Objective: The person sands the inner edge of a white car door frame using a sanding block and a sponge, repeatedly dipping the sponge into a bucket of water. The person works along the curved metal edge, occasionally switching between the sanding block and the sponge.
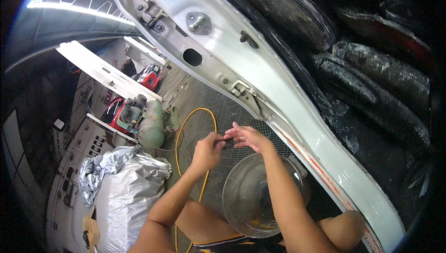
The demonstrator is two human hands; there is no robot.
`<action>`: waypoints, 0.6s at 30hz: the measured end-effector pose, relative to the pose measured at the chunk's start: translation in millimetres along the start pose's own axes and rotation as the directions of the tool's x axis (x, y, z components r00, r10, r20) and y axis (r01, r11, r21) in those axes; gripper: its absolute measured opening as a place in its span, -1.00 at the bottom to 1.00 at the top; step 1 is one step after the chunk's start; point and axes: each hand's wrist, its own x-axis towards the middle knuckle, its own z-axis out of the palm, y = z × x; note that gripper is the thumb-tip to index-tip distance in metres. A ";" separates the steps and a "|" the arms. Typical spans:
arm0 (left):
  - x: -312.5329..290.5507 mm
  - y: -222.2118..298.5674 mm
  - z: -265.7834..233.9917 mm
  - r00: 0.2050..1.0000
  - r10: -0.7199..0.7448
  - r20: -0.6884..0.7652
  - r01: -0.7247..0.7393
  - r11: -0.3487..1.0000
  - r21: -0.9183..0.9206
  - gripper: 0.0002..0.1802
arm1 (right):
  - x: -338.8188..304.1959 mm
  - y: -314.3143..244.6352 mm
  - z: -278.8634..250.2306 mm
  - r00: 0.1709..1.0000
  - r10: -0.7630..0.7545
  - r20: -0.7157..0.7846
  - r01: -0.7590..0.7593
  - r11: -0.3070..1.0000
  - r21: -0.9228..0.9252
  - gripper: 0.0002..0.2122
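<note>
We see 2 hands meeting over the grating (232, 113), just below the door sill (297, 127). The left hand (207, 150) is curled, thumb and forefinger pinched on a small dark part (228, 139). The right hand (248, 138) reaches in from the sill side, fingers half spread, their tips touching the same part. So both hands hold it between them, narrow at the fingertips; what the part is, we cannot tell, as it is tiny and mostly covered.

We judge it light and stiff, probably a clip or fastener, and easy to drop through the grating. It is best taken by its edges with fingertips, as now.

Just below the hands, away from the sill, a round metal disc (253, 197) rests near the person's knees. A yellow hose (186, 132) loops across the grating on the far side of the left hand from the sill. Farther from the sill stand a green compressor tank (151, 125) and a silver cover (123, 192) heaped over something. Beyond the sill, the dark car interior (371, 85) looks dusty.
</note>
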 end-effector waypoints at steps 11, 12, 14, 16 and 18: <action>0.2 -18.0 95.4 0.957 -0.254 -0.140 0.060 0.645 -0.762 -0.69 | -11.9 -21.6 -1.7 0.976 -0.136 -0.168 0.090 0.962 -0.258 -0.79; -5.1 -16.2 110.0 0.942 -0.306 -0.139 0.076 0.598 -0.798 -0.63 | -8.9 -18.7 -6.1 0.958 -0.145 -0.249 0.074 0.960 -0.272 -0.79; -37.0 -16.1 140.6 0.962 -0.274 -0.011 0.170 0.626 -0.761 -0.57 | -3.7 -12.2 -14.3 0.933 -0.154 -0.326 0.039 0.942 -0.333 -0.72; -66.1 -20.4 158.4 0.997 -0.082 -0.008 0.064 0.830 -0.555 -0.60 | -1.7 -3.5 -26.0 0.930 -0.147 -0.336 -0.015 0.901 -0.433 -0.69; -90.0 -8.9 159.5 0.979 0.186 0.087 -0.153 0.943 -0.294 -0.60 | -0.5 5.7 -36.1 0.936 -0.143 -0.322 -0.043 0.861 -0.507 -0.67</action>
